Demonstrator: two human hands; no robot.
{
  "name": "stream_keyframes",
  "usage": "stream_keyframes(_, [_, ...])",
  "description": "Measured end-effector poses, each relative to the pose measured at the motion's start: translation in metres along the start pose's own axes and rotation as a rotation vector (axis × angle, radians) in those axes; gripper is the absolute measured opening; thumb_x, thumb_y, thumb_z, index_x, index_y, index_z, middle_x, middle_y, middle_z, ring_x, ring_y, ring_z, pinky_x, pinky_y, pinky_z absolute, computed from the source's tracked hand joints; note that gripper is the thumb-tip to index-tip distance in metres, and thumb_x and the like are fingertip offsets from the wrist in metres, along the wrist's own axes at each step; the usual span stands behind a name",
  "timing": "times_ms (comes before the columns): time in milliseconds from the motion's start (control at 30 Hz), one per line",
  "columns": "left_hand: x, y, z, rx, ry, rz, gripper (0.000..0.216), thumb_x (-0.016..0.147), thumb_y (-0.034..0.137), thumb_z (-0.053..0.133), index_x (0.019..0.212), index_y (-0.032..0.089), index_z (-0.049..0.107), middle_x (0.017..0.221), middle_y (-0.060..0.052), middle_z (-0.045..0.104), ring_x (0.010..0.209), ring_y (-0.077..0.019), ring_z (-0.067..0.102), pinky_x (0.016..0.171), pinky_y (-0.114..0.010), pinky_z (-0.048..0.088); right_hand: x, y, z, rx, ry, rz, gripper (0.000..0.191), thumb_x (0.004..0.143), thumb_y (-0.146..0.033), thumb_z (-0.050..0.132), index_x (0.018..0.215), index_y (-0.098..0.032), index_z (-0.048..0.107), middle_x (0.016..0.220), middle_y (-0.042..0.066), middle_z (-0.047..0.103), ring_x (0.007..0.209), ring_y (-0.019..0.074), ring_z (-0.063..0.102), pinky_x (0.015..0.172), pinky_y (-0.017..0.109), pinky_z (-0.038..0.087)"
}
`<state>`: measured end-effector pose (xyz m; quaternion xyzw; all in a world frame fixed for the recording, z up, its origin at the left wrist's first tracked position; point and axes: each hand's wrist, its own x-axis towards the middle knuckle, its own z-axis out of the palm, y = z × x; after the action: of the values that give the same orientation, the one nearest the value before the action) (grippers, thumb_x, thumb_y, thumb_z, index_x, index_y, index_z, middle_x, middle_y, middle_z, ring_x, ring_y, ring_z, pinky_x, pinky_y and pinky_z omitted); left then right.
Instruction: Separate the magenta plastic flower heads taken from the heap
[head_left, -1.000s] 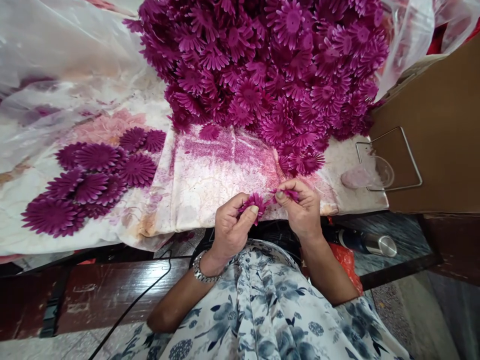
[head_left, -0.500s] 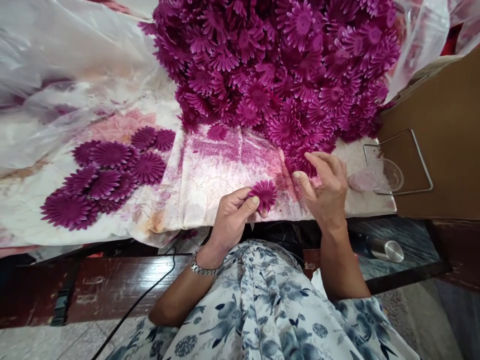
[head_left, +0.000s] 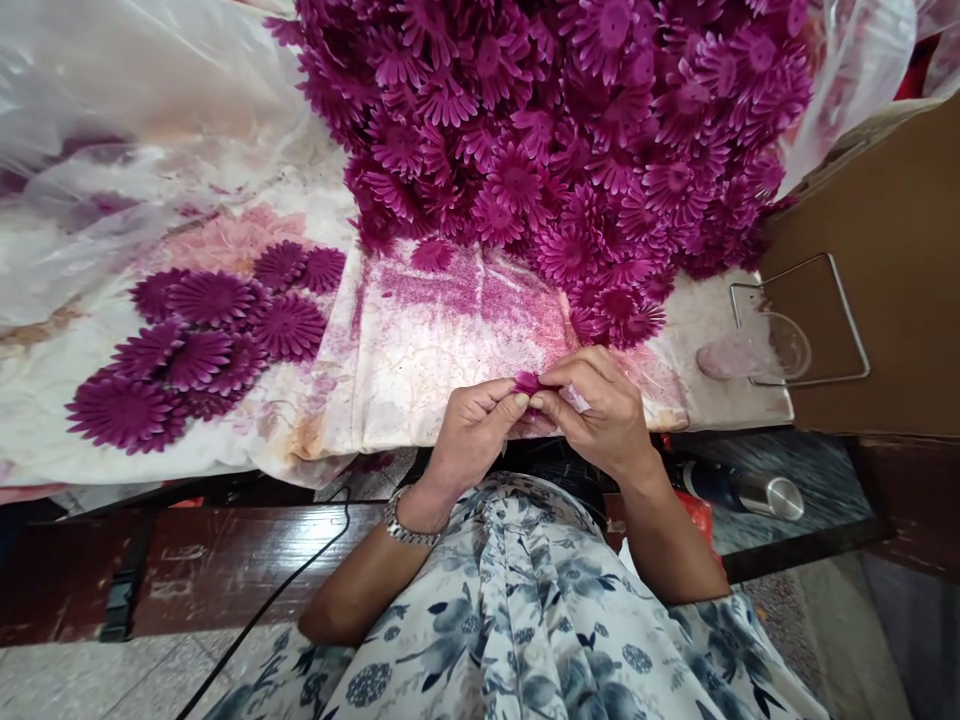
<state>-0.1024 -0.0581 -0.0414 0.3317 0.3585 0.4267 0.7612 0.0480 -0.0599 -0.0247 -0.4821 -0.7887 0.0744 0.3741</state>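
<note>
A small purple artificial flower [head_left: 527, 381] is pinched between my two hands near the table's front edge. My left hand [head_left: 480, 425] grips its left side with thumb and forefinger. On its right side my right hand [head_left: 600, 405] pinches it with thumb and fingertips, which cover much of the petals. Beyond my hands rises a large heap of purple flower heads [head_left: 517, 180]. Off to the left lies a smaller group of stacked purple flower heads [head_left: 199, 360], with wider petals.
Stained white cloth [head_left: 420, 400] covers the table. At right stand a clear cup [head_left: 787, 345] tipped on its side, a wire frame [head_left: 847, 310] and a cardboard box [head_left: 885, 250]. Pale pink petals [head_left: 232, 235] lie at left. A steel-ended flask [head_left: 772, 497] rests below the tabletop.
My right hand has come down and left from the edge of the heap to the flower in my left hand, and now pinches it too. The left hand has hardly moved.
</note>
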Motion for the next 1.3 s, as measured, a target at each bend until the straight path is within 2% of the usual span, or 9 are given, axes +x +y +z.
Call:
stream_keyframes(167, [0.000, -0.001, -0.002, 0.088, -0.011, 0.015, 0.017, 0.073, 0.032, 0.070, 0.072, 0.015, 0.069, 0.062, 0.000, 0.068, 0.059, -0.0141, 0.067, 0.064, -0.027, 0.058, -0.004, -0.002, 0.001, 0.068, 0.001, 0.055, 0.009, 0.085, -0.016, 0.054, 0.079, -0.017, 0.061, 0.070, 0.004, 0.062, 0.070, 0.0146, 0.055, 0.065, 0.029, 0.046])
stream_keyframes(400, [0.000, -0.004, -0.003, 0.103, 0.051, 0.038, 0.016, 0.072, 0.027, 0.068, 0.064, 0.014, 0.066, 0.060, 0.002, 0.062, 0.053, -0.0098, 0.059, 0.056, -0.023, 0.054, -0.008, -0.005, 0.005, 0.048, 0.039, 0.049, 0.010, 0.085, -0.013, 0.052, 0.080, -0.016, 0.061, 0.069, 0.005, 0.060, 0.069, 0.0154, 0.055, 0.065, 0.030, 0.046])
stream_keyframes(600, [-0.001, 0.003, 0.002, 0.092, 0.135, 0.031, 0.014, 0.063, 0.022, 0.071, 0.055, 0.013, 0.064, 0.051, 0.003, 0.054, 0.048, -0.0080, 0.050, 0.047, -0.020, 0.045, -0.005, -0.009, 0.003, 0.111, 0.060, 0.049, 0.010, 0.084, -0.013, 0.054, 0.083, -0.016, 0.063, 0.072, 0.005, 0.061, 0.071, 0.0145, 0.057, 0.066, 0.029, 0.048])
stream_keyframes(767, [-0.002, 0.008, 0.008, 0.005, 0.205, -0.012, 0.013, 0.055, 0.023, 0.076, 0.058, 0.014, 0.066, 0.052, 0.003, 0.056, 0.047, -0.0083, 0.048, 0.048, -0.022, 0.043, -0.007, -0.011, 0.006, 0.072, 0.105, 0.052, 0.008, 0.083, -0.013, 0.055, 0.084, -0.017, 0.063, 0.074, 0.004, 0.061, 0.074, 0.0148, 0.058, 0.068, 0.029, 0.050])
stream_keyframes(867, [-0.001, 0.008, 0.009, -0.007, 0.228, 0.037, 0.015, 0.053, 0.019, 0.077, 0.057, 0.013, 0.064, 0.052, 0.003, 0.056, 0.048, -0.0072, 0.047, 0.048, -0.020, 0.041, -0.009, -0.010, 0.007, 0.027, 0.109, 0.067, 0.008, 0.083, -0.015, 0.055, 0.082, -0.017, 0.062, 0.074, 0.005, 0.062, 0.073, 0.0153, 0.058, 0.068, 0.030, 0.049])
stream_keyframes(1200, [-0.001, 0.002, 0.006, 0.099, 0.168, 0.145, 0.008, 0.061, 0.013, 0.069, 0.058, 0.015, 0.061, 0.060, 0.003, 0.053, 0.058, -0.0076, 0.046, 0.056, -0.020, 0.038, -0.006, -0.011, 0.004, 0.199, 0.037, 0.115, 0.006, 0.084, -0.018, 0.055, 0.080, -0.017, 0.060, 0.071, 0.002, 0.059, 0.069, 0.0127, 0.057, 0.065, 0.027, 0.048])
stream_keyframes(1300, [-0.002, 0.004, 0.007, 0.087, 0.161, 0.134, 0.009, 0.061, 0.012, 0.067, 0.055, 0.015, 0.061, 0.059, 0.003, 0.052, 0.058, -0.0084, 0.045, 0.055, -0.021, 0.038, -0.006, -0.011, 0.005, 0.195, 0.051, 0.123, 0.008, 0.084, -0.018, 0.053, 0.078, -0.018, 0.059, 0.070, 0.002, 0.058, 0.068, 0.0126, 0.056, 0.064, 0.027, 0.046])
